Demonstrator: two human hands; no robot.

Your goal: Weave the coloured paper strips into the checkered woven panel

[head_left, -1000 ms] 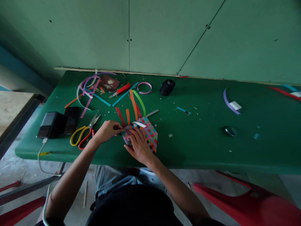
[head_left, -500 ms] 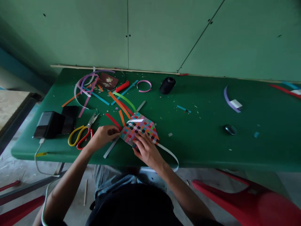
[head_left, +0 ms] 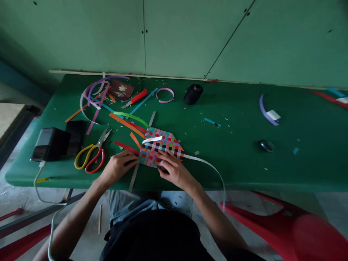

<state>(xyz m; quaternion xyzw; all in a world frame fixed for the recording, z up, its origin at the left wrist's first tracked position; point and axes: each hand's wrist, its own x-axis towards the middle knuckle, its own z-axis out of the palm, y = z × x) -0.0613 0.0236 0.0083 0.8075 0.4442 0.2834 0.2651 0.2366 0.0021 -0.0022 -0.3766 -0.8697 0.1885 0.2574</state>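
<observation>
A multicoloured woven paper mat (head_left: 152,149) lies near the table's front edge, with loose strips fanning out from its left side. Among them are a green strip (head_left: 130,117), an orange strip (head_left: 126,124) and a red strip (head_left: 125,147). At the mat's left edge my left hand (head_left: 119,166) has its fingers pinched together on the border. My right hand (head_left: 176,168) rests on the lower right of the mat, fingers stretched out and hiding part of the weave. A long white strip (head_left: 206,163) curves from the mat's right corner over the table edge.
Left of my hands are scissors (head_left: 99,146) and a black power bank (head_left: 50,145) with a cable. Farther back lie a red utility knife (head_left: 137,98), a pink paper ring (head_left: 165,95) and a black thread spool (head_left: 193,94). A red chair (head_left: 307,235) stands at right.
The mat has turned clockwise, so its left edge stands nearly upright and the loose strips point more to the left. The white strip has swung out to the right. Both hands stayed on the mat.
</observation>
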